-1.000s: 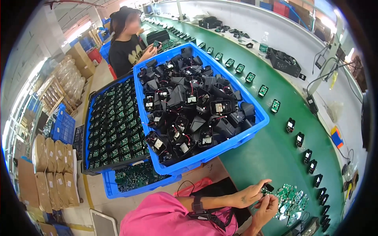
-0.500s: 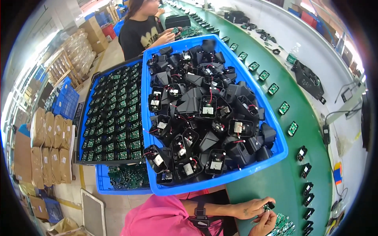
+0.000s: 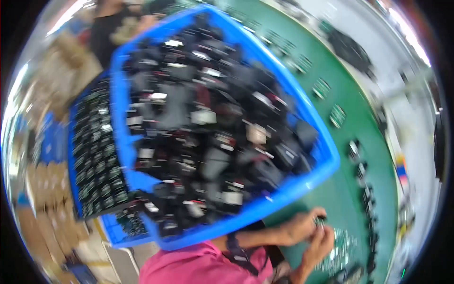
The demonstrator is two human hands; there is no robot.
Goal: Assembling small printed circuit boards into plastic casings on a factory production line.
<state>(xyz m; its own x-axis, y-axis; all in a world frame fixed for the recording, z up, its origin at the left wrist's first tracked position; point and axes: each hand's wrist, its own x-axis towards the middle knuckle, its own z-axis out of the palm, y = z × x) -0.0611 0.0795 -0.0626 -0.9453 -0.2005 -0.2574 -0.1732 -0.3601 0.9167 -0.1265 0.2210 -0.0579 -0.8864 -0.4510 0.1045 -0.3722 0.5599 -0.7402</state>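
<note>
Over the green bench, both hands meet at a small black plastic housing (image 3: pixel 320 220). My left hand (image 3: pixel 299 229) comes in from the left, a dark strap on its wrist, and its fingers close round the far side of the housing. From below, my right hand (image 3: pixel 321 245) pinches at the housing's near side; motion blur hides what exactly lies between its fingertips. Right beside that hand, loose green circuit boards (image 3: pixel 344 246) lie in a pile on the bench. A large blue bin (image 3: pixel 236 222) heaped with black housings (image 3: pixel 215 161), wires and white parts showing, stands just beyond my left forearm.
Along the green bench (image 3: pixel 326 189) runs a line of black housings (image 3: pixel 362 170), with green-faced ones farther off. At left stands a tray of boards (image 3: pixel 99 151) above another blue bin (image 3: pixel 111 232). A co-worker in black (image 3: pixel 106 33) stands at the far left.
The view has swung and blurred, so the bin appears larger and farther left. My hands stay together at the housing, appearing slightly higher in the picture. More of my right forearm shows.
</note>
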